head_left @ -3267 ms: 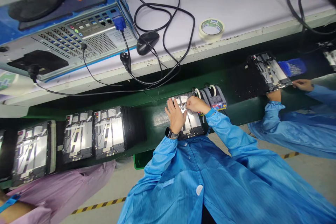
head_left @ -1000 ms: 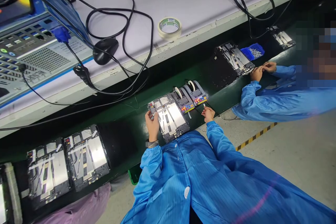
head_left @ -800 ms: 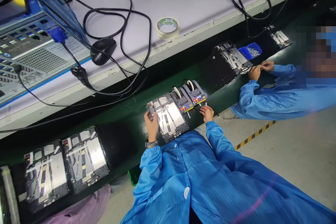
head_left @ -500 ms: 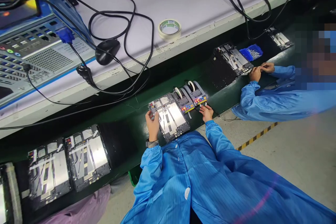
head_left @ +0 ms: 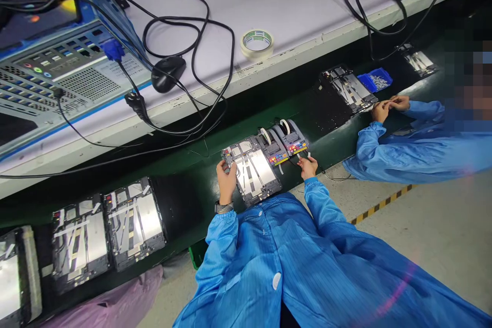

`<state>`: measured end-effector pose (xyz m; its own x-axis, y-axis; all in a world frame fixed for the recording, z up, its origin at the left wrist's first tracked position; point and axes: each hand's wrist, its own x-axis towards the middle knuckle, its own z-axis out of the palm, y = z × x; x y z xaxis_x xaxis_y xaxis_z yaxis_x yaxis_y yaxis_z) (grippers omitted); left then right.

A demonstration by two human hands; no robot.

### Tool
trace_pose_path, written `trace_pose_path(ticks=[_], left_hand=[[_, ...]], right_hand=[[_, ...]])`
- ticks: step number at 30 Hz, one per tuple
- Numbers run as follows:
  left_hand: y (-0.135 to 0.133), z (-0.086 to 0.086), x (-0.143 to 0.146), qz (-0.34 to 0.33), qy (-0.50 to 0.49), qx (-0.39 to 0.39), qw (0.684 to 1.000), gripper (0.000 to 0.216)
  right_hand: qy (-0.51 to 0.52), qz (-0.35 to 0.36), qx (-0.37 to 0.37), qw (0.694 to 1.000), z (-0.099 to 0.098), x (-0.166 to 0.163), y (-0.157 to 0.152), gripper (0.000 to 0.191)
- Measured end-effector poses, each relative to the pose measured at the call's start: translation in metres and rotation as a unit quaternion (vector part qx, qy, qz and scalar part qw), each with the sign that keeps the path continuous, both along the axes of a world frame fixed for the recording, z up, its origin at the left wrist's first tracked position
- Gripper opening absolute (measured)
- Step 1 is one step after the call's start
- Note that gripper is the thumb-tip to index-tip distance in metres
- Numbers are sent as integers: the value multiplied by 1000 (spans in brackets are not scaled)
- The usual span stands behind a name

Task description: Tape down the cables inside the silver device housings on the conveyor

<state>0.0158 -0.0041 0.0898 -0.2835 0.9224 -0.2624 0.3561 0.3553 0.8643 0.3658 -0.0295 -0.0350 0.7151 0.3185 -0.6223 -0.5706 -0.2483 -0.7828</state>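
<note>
Seen from the head camera, the right hand has left the tablet frame that both hands were on a few seconds ago, and now sits at the bench edge just beside the two tape dispensers. Its fingers are drawn into a narrow pinch. A pale sliver shows near them, too small to say whether it is held. The left hand stays at the frame's far corner, fingers curled over the edge, and the frame lies flat on the green bench directly in front of the person. Three more taped frames lie in a row to the left. Further right, a co-worker's hands work at another frame, near a blue tray of screws. A roll of masking tape sits on the white shelf above.
</note>
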Motion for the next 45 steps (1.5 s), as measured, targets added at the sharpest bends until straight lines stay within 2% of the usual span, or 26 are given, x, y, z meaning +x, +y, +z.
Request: trace_pose_path(ticks=[2, 5, 9, 13, 16, 21, 24, 27, 32, 38, 43, 45], left_hand=[[-3, 11, 0, -1, 72, 45, 996, 55], [-3, 36, 9, -26, 186, 139, 972, 54], [23, 62, 43, -152, 263, 159, 940, 49], [65, 60, 71, -263, 297, 144, 907, 36], [84, 50, 73, -305, 286, 100, 903, 28], [83, 38, 65, -301, 267, 96, 910, 8], [77, 39, 69, -283, 267, 104, 915, 11], [72, 43, 74, -287, 261, 121, 914, 17], [72, 49, 72, -319, 246, 143, 904, 22], [84, 50, 66, -350, 235, 108, 900, 17], [95, 49, 63, -338, 236, 68, 909, 6], [100, 49, 62, -329, 242, 43, 912, 11]], right_hand=[[-30, 16, 8, 999, 6, 7, -13, 59], [-86, 77, 54, 992, 25, 17, -32, 65], [-128, 198, 163, 958, 75, 9, -28, 69], [-131, 297, 242, 914, 125, -26, 3, 68], [-126, 341, 262, 894, 144, -54, 28, 67], [-143, 386, 250, 877, 148, -89, 70, 70], [-166, 418, 220, 866, 149, -106, 94, 75], [-213, 435, 225, 845, 151, -119, 107, 77], [-299, 484, 213, 794, 149, -124, 101, 76], [-367, 496, 238, 750, 145, -126, 94, 68], [-386, 509, 258, 725, 144, -127, 91, 63], [-380, 518, 257, 722, 144, -128, 89, 62]])
